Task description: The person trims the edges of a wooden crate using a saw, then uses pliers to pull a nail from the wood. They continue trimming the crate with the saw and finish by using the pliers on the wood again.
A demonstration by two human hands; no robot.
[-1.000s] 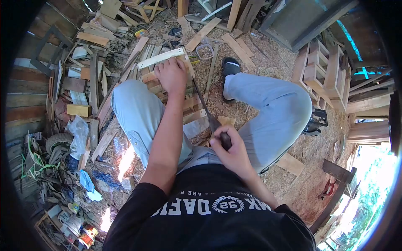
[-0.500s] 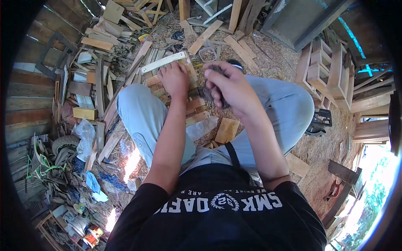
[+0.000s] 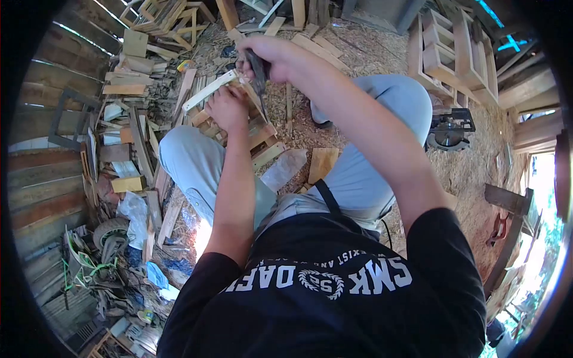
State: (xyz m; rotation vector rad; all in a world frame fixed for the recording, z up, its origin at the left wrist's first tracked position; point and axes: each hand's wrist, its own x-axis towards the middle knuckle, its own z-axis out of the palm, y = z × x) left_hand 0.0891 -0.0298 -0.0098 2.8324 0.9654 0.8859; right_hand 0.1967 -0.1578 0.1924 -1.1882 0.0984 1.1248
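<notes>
A small slatted wooden crate [image 3: 262, 136] sits tilted between my knees, with a pale wood strip [image 3: 206, 93] along its far edge. My left hand [image 3: 228, 109] grips the crate just behind that strip, fingers curled over the wood. At the strip's right end, my right hand [image 3: 267, 55] is closed around a dark hand tool [image 3: 257, 67] with a narrow end pointing down toward the crate's side. Its exact kind I cannot tell, as my fingers cover much of it.
Wood offcuts [image 3: 128, 89] are heaped on the left. A circular saw [image 3: 449, 129] lies beyond my right knee, near a wooden rack [image 3: 456, 56]. Clear plastic [image 3: 285, 169] and a board [image 3: 323, 164] lie before me. Sawdust covers the floor.
My right hand has moved forward and left with the dark tool, from above my lap to the crate's far right corner. My left hand stays on the crate; the view has shifted slightly.
</notes>
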